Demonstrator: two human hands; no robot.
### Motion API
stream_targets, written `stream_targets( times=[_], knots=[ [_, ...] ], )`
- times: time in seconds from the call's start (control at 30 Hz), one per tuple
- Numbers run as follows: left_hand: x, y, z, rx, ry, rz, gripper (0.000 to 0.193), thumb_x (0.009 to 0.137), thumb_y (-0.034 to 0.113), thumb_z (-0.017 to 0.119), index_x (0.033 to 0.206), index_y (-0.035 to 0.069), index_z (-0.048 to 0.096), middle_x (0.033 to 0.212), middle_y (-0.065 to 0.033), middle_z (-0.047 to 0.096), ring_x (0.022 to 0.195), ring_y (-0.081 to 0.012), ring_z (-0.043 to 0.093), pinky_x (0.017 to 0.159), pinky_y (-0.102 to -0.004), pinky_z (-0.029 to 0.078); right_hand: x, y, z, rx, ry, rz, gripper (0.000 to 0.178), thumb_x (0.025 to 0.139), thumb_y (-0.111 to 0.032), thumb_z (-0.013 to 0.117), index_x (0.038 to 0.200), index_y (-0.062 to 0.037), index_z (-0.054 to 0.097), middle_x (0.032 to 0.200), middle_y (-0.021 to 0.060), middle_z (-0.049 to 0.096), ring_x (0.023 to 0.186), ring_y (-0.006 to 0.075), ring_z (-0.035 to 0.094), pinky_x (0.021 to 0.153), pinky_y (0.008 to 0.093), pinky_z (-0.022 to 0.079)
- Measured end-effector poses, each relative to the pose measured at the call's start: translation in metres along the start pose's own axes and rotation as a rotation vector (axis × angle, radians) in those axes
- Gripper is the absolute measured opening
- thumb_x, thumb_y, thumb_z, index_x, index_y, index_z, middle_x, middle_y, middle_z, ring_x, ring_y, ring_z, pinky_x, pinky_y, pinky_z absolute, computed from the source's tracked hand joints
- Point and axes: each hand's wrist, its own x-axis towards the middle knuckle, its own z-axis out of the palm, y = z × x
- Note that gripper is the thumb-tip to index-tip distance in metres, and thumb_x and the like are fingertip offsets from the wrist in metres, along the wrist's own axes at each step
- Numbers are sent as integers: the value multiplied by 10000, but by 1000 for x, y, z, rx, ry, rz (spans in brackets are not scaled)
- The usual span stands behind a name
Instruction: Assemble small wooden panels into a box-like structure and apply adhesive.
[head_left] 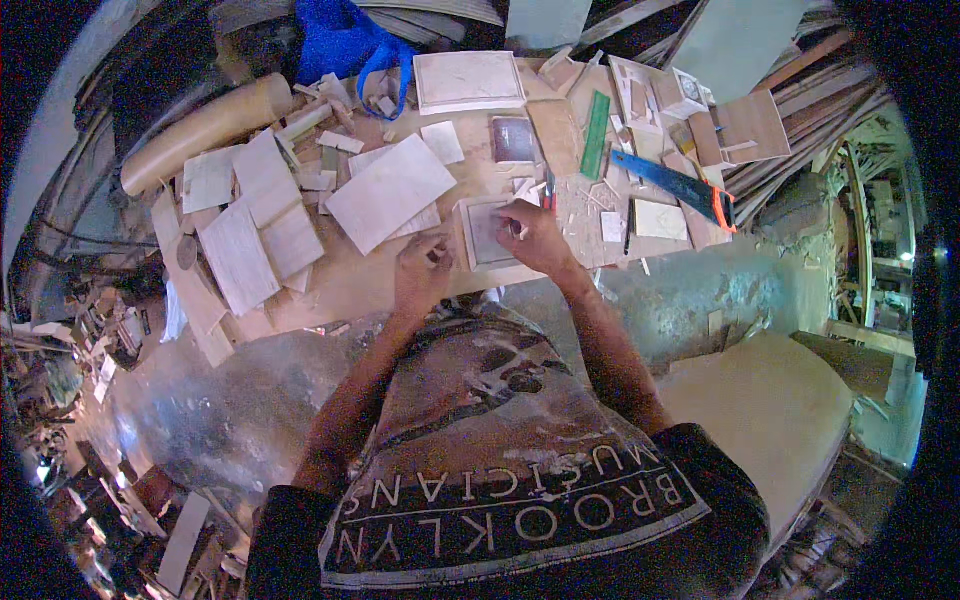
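Observation:
A small pale wooden panel [482, 235] with a dark line around its border lies near the front edge of the workbench. Over its right side is my right hand [538, 238], fingers pinched together; anything between them is too small to make out. My left hand [424, 268] is curled closed just left of the panel, at the bench's near edge, and what it holds, if anything, is hidden. Beyond the panel lies a red-and-dark slim tool [549, 192]. A large pale board [391, 194] rests behind my left hand.
Right of the panel are a handsaw [672, 187] with a blue blade, a green ruler [595, 135], a black pen [628, 228] and scattered wood slivers. Stacked boards [238, 255] and a cardboard-coloured roll [207, 135] fill the left side. A blue bag [350, 45] sits at the back.

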Motion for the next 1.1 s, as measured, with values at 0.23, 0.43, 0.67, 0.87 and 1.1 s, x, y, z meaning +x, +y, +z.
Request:
stream_targets(
  times=[0.23,0.43,0.67,0.87,1.1],
  knots=[
    [22,16,18,225,-110,225,227,792,92,661,1011,34,658,991,-151,631,972,-330,586,859,-407,489,-71,34,-24,395,224,392,301,910,-23,528,1197,-22,620,796,48,628,680,109,542,638,271,483],
    [25,11,26,360,-99,287,213,783,78,653,995,60,667,1054,-160,630,993,-346,571,882,-419,477,-200,119,23,-48,-3,690,297,880,-20,506,1153,20,615,899,105,709,782,165,682,690,303,552],
    [22,8,22,250,-126,169,244,778,85,677,1019,47,680,1047,-173,633,1064,-344,561,953,-420,449,-295,127,42,-412,-260,734,251,805,-160,612,1020,-65,699,881,189,699,825,311,694,740,369,559],
    [23,16,29,275,-66,228,263,749,80,712,1009,41,686,1043,-152,626,1049,-337,559,954,-421,445,-337,165,50,-275,-170,959,238,735,-177,666,950,-94,725,887,166,705,834,309,689,756,374,555],
    [25,14,35,264,-12,193,241,750,87,713,987,57,691,1056,-137,590,1033,-323,541,928,-419,449,-356,200,44,-222,-232,902,157,725,-138,697,865,-73,725,867,113,723,744,184,699,703,338,564]
  ],
)
